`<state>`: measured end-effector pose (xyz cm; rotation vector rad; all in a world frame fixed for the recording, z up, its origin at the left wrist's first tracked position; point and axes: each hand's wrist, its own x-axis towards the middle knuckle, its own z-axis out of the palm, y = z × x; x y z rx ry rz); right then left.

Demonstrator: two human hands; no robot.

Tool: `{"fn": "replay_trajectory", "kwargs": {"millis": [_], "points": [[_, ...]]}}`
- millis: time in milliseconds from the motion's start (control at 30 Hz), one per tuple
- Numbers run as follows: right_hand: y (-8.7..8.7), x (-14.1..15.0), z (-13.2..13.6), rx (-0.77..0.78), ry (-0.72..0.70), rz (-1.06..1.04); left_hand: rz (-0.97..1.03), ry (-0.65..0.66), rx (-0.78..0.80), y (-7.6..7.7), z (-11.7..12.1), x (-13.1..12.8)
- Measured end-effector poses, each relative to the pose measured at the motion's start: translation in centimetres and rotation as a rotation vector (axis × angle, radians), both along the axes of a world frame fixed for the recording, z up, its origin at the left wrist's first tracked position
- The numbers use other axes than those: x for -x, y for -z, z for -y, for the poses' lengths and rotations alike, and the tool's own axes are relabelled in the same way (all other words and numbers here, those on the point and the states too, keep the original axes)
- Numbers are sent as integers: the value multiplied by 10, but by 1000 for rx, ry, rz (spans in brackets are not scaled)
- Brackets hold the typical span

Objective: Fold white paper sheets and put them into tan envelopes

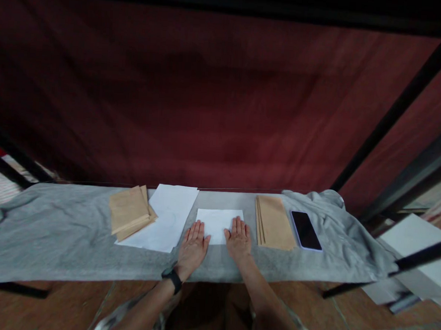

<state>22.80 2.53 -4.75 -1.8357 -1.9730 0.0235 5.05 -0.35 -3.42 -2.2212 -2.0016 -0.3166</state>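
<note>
A small white sheet of paper point(219, 223), perhaps folded, lies flat in front of me on the grey cloth. My left hand point(193, 248) rests palm down at its left edge, fingers stretched out, with a dark watch on the wrist. On the sheet's right edge lies my right hand point(239, 239), also flat with fingers extended. Left of my hands is a stack of larger white paper point(168, 216), partly covered by brown paper envelopes point(130, 209). Another pile of brown envelopes point(276, 223) sits just right of my right hand.
A phone point(306, 231) with a dark screen lies beyond the right-hand envelopes. Grey cloth point(63, 230) covers the long narrow table and bunches up at the right end. A dark red panel point(224, 100) rises behind the table, with black metal bars point(391, 115) at the sides.
</note>
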Motion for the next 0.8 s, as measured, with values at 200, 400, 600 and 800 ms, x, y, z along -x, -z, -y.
{"fn": "replay_trajectory", "kwargs": {"millis": [200, 400, 600, 800], "points": [[-9, -8, -2, 28, 26, -6, -29, -22, 18, -3, 3, -2], [-28, -4, -2, 121, -35, -3, -14, -45, 77, -17, -1, -11], [-41, 1, -16, 208, -175, -73, 57, 77, 138, -30, -32, -40], [-28, 7, -33, 239, -207, -46, 65, 71, 179, -25, -56, -42]]}}
